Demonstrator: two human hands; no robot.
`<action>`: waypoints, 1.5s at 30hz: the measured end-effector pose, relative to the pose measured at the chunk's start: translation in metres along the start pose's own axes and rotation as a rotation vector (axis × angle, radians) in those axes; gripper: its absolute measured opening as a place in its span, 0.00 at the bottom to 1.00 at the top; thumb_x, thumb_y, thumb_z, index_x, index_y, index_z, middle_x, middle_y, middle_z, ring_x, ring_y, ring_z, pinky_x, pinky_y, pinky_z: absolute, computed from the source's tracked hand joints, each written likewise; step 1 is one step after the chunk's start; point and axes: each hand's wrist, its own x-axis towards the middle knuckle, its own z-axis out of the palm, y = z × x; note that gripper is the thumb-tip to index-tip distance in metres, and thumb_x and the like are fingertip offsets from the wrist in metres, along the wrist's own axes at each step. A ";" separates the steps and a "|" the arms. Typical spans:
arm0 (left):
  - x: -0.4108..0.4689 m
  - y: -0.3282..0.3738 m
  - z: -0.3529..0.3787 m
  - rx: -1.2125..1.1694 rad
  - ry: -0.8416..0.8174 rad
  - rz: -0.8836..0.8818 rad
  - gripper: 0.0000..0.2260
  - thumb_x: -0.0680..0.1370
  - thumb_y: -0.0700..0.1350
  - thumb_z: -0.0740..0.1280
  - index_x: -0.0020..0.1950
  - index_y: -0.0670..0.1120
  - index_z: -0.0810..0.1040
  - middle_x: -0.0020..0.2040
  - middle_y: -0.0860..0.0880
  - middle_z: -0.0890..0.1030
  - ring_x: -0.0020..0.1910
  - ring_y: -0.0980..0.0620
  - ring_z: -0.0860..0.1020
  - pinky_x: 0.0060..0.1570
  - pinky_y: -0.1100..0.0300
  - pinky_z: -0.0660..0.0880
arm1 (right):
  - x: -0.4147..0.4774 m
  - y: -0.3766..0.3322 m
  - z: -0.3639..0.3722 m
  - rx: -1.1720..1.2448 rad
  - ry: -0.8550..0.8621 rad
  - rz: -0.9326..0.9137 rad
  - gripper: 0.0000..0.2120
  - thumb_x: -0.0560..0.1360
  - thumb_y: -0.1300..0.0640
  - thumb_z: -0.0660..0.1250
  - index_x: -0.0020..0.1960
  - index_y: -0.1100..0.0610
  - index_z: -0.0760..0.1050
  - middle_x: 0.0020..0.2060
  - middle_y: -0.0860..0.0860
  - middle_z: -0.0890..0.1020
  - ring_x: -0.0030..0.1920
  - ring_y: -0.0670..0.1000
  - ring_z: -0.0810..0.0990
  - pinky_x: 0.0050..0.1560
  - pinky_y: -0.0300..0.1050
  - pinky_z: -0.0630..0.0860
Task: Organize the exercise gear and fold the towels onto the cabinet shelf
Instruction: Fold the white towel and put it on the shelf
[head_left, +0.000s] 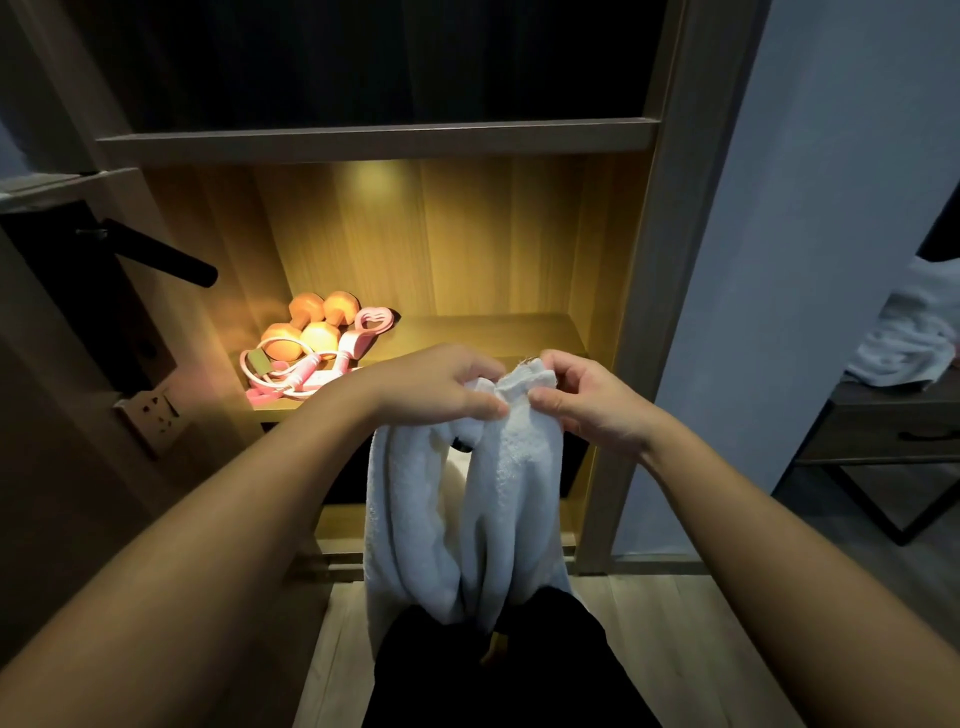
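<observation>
White towel (498, 499), top edge pinched by curled fingers (475, 408) of left hand (431, 384) and right hand (589, 402)

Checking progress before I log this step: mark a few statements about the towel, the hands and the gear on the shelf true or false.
1. The left hand and the right hand both grip the top edge of the white towel. True.
2. The dumbbells sit at the left end of the lit shelf. True.
3. The white towel lies folded on the lit shelf. False: it hangs bunched from the hands, in front of the cabinet.
4. The pink rope is held in the right hand. False: it lies on the shelf by the dumbbells.
5. A second towel lies on the side table at right. True.
</observation>
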 end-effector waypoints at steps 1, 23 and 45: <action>0.000 0.001 0.001 0.001 -0.001 0.001 0.06 0.78 0.47 0.67 0.49 0.44 0.80 0.45 0.42 0.80 0.43 0.50 0.76 0.47 0.50 0.72 | -0.002 -0.002 -0.001 -0.008 0.016 -0.013 0.11 0.71 0.57 0.71 0.49 0.58 0.72 0.44 0.54 0.79 0.46 0.51 0.81 0.43 0.40 0.80; -0.010 0.010 0.007 0.055 -0.040 -0.006 0.15 0.75 0.54 0.64 0.53 0.45 0.80 0.49 0.44 0.81 0.50 0.47 0.77 0.55 0.41 0.72 | -0.014 0.010 0.008 -0.110 0.170 -0.185 0.07 0.74 0.58 0.69 0.50 0.60 0.77 0.41 0.55 0.77 0.44 0.51 0.78 0.47 0.42 0.79; 0.001 -0.006 0.014 0.099 0.250 -0.105 0.08 0.81 0.55 0.63 0.47 0.52 0.75 0.40 0.55 0.75 0.41 0.57 0.72 0.38 0.63 0.66 | -0.007 0.002 0.014 -0.314 0.135 -0.070 0.07 0.82 0.56 0.60 0.48 0.59 0.73 0.40 0.49 0.77 0.40 0.42 0.76 0.40 0.33 0.73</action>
